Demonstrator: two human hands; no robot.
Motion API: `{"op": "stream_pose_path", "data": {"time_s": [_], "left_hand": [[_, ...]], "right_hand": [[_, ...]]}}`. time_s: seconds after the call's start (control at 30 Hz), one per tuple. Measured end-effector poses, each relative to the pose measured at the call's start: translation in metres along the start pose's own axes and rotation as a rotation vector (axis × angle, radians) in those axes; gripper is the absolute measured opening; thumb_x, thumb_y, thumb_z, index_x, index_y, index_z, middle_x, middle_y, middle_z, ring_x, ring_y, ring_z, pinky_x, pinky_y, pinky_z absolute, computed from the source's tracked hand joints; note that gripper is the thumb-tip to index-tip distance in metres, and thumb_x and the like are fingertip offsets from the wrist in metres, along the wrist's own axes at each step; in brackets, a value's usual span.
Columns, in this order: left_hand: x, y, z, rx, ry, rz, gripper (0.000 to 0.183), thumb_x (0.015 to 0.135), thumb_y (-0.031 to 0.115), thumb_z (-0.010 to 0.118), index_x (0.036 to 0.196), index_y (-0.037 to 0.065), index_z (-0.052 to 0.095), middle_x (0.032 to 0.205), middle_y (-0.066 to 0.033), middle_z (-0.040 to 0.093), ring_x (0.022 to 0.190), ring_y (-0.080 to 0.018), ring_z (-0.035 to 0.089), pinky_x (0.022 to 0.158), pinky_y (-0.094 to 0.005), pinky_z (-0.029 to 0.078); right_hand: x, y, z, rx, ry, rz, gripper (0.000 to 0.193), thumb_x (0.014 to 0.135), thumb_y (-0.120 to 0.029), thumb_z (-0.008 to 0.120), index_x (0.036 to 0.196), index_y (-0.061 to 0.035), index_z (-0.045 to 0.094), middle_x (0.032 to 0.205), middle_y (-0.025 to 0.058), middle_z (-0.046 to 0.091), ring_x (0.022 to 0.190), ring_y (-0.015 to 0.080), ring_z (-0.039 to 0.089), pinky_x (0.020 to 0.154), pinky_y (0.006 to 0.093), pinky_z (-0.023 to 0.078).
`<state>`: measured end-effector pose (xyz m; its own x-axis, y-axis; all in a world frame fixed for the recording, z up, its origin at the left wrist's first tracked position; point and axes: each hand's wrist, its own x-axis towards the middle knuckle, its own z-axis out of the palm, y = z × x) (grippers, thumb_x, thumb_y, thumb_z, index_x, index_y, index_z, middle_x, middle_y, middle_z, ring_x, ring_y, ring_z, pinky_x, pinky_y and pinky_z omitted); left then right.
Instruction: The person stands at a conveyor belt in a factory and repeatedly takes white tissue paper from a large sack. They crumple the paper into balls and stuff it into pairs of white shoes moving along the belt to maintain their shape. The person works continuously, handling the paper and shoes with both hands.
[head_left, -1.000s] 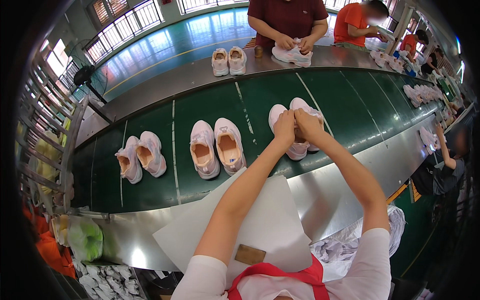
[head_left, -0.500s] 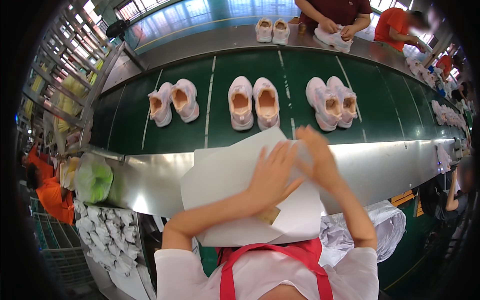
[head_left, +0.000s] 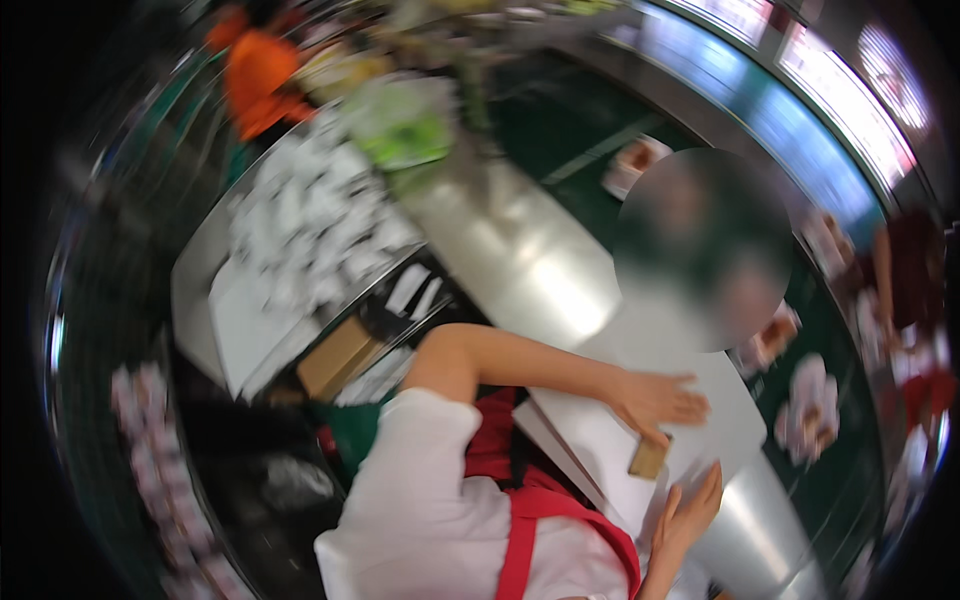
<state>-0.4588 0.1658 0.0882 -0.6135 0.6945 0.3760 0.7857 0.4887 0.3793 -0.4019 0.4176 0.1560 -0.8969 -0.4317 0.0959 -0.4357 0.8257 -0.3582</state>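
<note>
In front of me lies a stack of large white paper sheets (head_left: 735,405), partly over the metal ledge. My left hand (head_left: 655,400) rests flat on it with the fingers stretched out, palm down, holding nothing. Just below that hand, a small tan rectangular piece (head_left: 650,458) lies on the paper, close to the thumb. Along the near right side of the sheets is my right hand (head_left: 688,515), its fingers extended against or just over the paper; contact is hard to tell. A round blurred patch hides part of the far end of the sheets.
A bin of crumpled white paper (head_left: 310,220) stands left, with a cardboard box (head_left: 340,360) beside it. Beyond are a green plastic bag (head_left: 405,135) and the metal ledge (head_left: 560,290). Pale pink shoes (head_left: 810,410) sit on the green conveyor. A person in orange (head_left: 260,75) is far left.
My view has swung left, bringing the paper bin nearer the middle. My hands remain at the white sheets; the right hand has moved from the far edge to the near right side.
</note>
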Motion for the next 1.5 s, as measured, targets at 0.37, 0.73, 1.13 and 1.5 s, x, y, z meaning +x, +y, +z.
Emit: {"op": "stream_pose_path", "data": {"time_s": [0.37,0.73,1.13,1.5], "left_hand": [[0.013,0.010,-0.008,-0.506,0.315,-0.141,0.056,0.097,0.035,0.035,0.133,-0.008,0.033,0.132,-0.0293,0.039,0.121,-0.0415,0.039,0.104,-0.0409,0.031],[0.002,0.017,-0.029,-0.721,0.463,-0.271,0.049,0.094,0.030,0.043,0.128,-0.005,0.040,0.122,-0.0254,0.049,0.114,-0.0364,0.047,0.099,-0.0392,0.036],[-0.467,0.108,-0.296,1.416,0.979,-1.675,0.075,0.064,0.020,0.075,0.133,0.021,0.043,0.142,-0.0282,0.021,0.132,-0.0458,0.020,0.100,-0.0631,0.023],[-0.578,0.072,-0.320,0.885,0.671,-2.081,0.073,0.071,0.010,0.068,0.133,0.035,0.039,0.151,-0.0141,0.012,0.135,-0.0391,0.019,0.096,-0.0659,0.031]], "right_hand": [[0.003,-0.049,0.020,-0.132,0.024,-0.420,0.051,0.085,-0.021,0.054,0.130,0.0011,0.045,0.132,0.0237,0.042,0.112,0.0399,0.043,0.096,0.0465,0.035],[0.039,-0.025,0.028,-0.149,-0.034,-0.360,0.048,0.092,-0.018,0.041,0.137,0.0000,0.035,0.141,0.0225,0.033,0.124,0.0373,0.036,0.104,0.0446,0.027],[0.038,-0.021,0.030,0.092,0.076,-0.348,0.052,0.093,-0.031,0.050,0.128,0.0058,0.043,0.130,0.0288,0.040,0.116,0.0402,0.044,0.098,0.0458,0.037],[0.042,-0.028,0.029,0.114,0.066,-0.347,0.037,0.093,-0.018,0.049,0.122,0.0052,0.049,0.126,0.0282,0.044,0.113,0.0420,0.045,0.097,0.0477,0.036]]}}
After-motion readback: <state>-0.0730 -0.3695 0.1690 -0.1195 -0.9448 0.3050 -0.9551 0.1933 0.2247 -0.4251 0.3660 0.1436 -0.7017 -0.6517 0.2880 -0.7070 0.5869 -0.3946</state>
